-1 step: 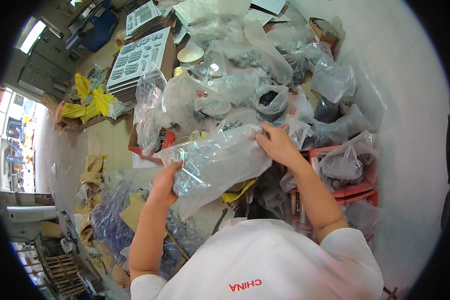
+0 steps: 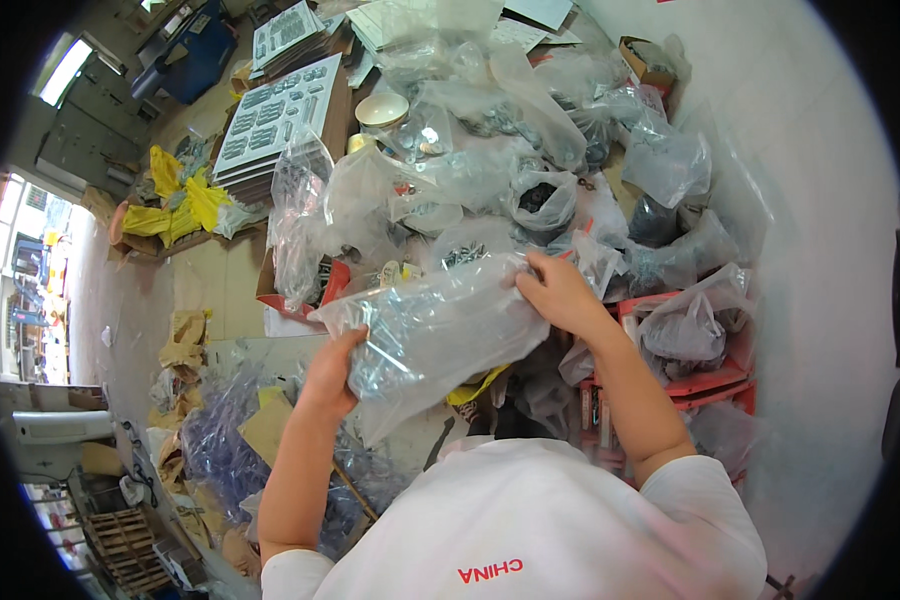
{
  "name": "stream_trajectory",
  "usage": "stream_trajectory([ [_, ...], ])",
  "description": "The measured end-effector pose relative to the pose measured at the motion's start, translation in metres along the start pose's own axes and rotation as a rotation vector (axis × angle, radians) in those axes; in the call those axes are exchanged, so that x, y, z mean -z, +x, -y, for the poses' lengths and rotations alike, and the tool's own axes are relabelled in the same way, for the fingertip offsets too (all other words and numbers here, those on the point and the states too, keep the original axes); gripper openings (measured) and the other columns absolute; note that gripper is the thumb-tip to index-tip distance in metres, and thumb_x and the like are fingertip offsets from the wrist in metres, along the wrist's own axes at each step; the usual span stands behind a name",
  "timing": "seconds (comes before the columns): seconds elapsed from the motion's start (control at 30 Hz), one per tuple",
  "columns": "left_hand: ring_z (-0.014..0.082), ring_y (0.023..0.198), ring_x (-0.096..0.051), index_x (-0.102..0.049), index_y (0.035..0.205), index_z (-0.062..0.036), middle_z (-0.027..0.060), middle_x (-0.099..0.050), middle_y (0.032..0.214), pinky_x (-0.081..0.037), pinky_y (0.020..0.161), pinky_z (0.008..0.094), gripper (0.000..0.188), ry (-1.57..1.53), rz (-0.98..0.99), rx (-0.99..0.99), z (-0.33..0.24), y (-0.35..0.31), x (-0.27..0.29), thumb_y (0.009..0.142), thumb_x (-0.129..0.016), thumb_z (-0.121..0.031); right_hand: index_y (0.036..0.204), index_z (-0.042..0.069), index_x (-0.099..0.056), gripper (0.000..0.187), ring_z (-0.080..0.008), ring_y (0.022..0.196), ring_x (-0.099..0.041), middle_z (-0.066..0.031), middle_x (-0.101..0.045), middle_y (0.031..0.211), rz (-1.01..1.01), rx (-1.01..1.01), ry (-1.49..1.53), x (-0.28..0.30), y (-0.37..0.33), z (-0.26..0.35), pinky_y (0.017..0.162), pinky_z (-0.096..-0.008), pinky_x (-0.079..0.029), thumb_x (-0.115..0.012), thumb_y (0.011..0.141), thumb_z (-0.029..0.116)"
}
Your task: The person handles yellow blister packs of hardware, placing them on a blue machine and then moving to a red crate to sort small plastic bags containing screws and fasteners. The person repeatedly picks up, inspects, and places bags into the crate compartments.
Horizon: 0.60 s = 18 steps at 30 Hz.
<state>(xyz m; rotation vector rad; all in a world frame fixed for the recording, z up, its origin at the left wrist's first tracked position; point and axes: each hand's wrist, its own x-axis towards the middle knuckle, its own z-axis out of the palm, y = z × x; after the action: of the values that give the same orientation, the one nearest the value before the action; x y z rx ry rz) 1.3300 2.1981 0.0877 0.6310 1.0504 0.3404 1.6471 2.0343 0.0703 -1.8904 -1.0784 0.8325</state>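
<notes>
Stretched between my two hands is a clear plastic bag with shiny metallic-looking pieces showing through its left part. My left hand grips the bag's left edge, thumb on top. At the upper right corner, my right hand pinches the plastic between thumb and fingers. Just beyond the bag lies an opened plastic bag of small metal parts. A red box with dark parts sits near the bag's upper left. The fingers beneath the plastic are partly hidden.
Many plastic bags of small parts crowd the table, one with black pieces. Stacked blister cards and a bowl are at the back. Red bins stand right. Yellow sacks and crumpled plastic lie left.
The held bag and both hands have shifted very slightly; a little more of the open bag of metal parts beyond shows. Both hands keep their grip.
</notes>
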Motion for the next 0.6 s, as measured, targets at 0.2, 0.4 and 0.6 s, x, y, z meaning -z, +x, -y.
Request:
stream_trajectory([
  [0.2,0.0260,0.107,-0.072,-0.058,0.133,0.0007,0.0131,-0.070,0.121,-0.060,0.095,0.0433,0.036,-0.048,-0.055,-0.031,0.003,0.010,-0.008,0.104,-0.060,-0.019,0.119,0.000,-0.069,0.036,-0.0244,0.093,-0.071,-0.0157,-0.074,0.097,0.014,-0.094,-0.065,-0.006,0.036,0.000,0.083,-0.0372,-0.054,-0.064,0.096,0.027],
  [0.4,0.0293,0.112,-0.070,-0.057,0.135,0.0017,0.0158,-0.069,0.125,-0.057,0.100,0.0461,0.036,-0.016,-0.014,-0.072,-0.045,0.037,-0.006,0.109,-0.051,-0.022,0.131,-0.004,-0.064,0.051,-0.0443,0.115,-0.068,-0.0280,-0.072,0.120,-0.057,0.081,-0.197,-0.029,0.078,-0.019,0.100,-0.0446,-0.052,-0.063,0.096,0.033],
  [0.6,0.0370,0.136,-0.056,-0.042,0.151,0.0041,0.0212,-0.054,0.148,-0.050,0.110,0.0566,0.051,0.130,0.011,-0.058,-0.087,0.038,-0.037,0.114,-0.043,-0.031,0.138,-0.005,-0.062,0.056,-0.0407,0.119,-0.067,-0.0274,-0.071,0.127,0.147,-0.026,0.076,-0.018,0.062,-0.017,0.103,-0.0426,-0.050,-0.062,0.097,0.034],
])
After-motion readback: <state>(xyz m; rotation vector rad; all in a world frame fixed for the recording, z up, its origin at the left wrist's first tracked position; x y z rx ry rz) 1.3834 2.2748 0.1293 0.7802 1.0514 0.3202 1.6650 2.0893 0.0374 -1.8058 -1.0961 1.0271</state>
